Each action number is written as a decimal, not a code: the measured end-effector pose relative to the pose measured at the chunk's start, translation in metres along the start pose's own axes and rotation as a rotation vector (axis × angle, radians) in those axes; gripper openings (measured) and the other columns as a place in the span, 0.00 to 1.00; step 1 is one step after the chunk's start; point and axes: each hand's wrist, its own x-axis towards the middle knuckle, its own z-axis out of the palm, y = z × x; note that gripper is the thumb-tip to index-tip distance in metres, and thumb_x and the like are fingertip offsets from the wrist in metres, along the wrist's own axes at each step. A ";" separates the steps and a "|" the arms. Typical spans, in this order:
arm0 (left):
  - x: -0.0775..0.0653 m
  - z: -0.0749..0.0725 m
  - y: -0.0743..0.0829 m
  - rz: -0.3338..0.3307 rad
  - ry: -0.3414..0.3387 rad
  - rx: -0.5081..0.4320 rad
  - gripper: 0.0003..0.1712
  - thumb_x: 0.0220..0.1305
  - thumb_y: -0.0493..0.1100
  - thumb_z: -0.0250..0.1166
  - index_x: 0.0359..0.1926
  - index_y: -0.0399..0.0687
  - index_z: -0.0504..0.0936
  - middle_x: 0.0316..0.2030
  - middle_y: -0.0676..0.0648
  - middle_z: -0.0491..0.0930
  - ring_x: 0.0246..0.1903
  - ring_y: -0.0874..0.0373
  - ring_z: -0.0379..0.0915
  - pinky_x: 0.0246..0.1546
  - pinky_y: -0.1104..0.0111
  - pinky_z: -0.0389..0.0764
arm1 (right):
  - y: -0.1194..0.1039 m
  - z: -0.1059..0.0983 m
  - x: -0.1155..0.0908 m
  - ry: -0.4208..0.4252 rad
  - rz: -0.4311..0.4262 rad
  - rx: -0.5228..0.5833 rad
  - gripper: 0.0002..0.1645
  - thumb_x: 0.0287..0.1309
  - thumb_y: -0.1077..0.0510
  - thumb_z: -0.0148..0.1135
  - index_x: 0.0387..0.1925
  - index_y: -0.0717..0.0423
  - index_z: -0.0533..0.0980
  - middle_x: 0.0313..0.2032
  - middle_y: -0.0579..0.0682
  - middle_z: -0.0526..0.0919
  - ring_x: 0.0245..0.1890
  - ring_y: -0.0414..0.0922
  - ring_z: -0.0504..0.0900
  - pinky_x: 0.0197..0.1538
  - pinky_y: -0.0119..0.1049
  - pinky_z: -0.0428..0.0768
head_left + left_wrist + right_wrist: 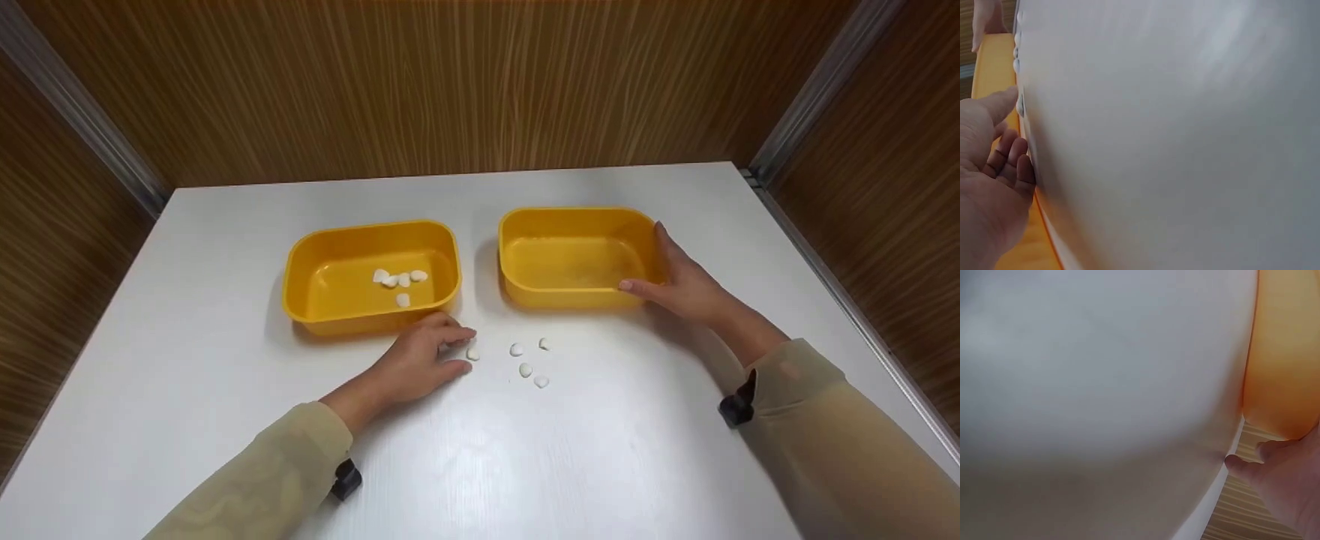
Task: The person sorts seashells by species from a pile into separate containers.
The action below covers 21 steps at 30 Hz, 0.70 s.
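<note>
My left hand (416,356) rests low on the table beside the front right corner of the left yellow bin (360,327). Its thumb and index finger are apart, on either side of a small white pebble-like piece (472,353), and do not visibly pinch it. Several similar white pieces (526,370) lie loose to the right of that hand. More white pieces (404,280) sit inside the left bin. With extended fingers, my right hand (690,289) touches the front right corner of the right yellow bin (574,299), thumb by the front rim, fingers along the side.
Both bins stand side by side on a white table (480,465), a narrow gap between them. Wood-grain panels (465,90) rise behind the table and at both sides. Nothing is visible inside the right bin. Dark straps (739,405) sit at the sleeve cuffs.
</note>
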 end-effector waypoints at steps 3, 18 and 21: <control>0.001 0.001 -0.001 0.000 0.009 0.021 0.20 0.69 0.38 0.73 0.60 0.39 0.87 0.50 0.48 0.78 0.52 0.54 0.75 0.61 0.58 0.79 | 0.000 0.000 0.002 0.000 0.006 -0.006 0.77 0.64 0.34 0.72 0.84 0.44 0.23 0.85 0.51 0.31 0.84 0.58 0.38 0.81 0.63 0.39; 0.000 0.003 0.004 0.017 0.013 0.085 0.10 0.70 0.39 0.73 0.49 0.45 0.93 0.44 0.49 0.78 0.46 0.53 0.75 0.54 0.58 0.80 | 0.000 0.000 0.001 -0.003 -0.022 -0.013 0.75 0.64 0.34 0.73 0.85 0.44 0.26 0.86 0.53 0.36 0.83 0.60 0.44 0.81 0.65 0.42; -0.001 0.004 0.004 0.033 0.011 0.099 0.09 0.70 0.39 0.72 0.49 0.46 0.93 0.44 0.49 0.79 0.45 0.53 0.75 0.53 0.58 0.81 | 0.000 0.000 0.000 -0.002 -0.037 -0.011 0.75 0.64 0.35 0.73 0.86 0.44 0.27 0.85 0.53 0.38 0.83 0.60 0.45 0.81 0.65 0.43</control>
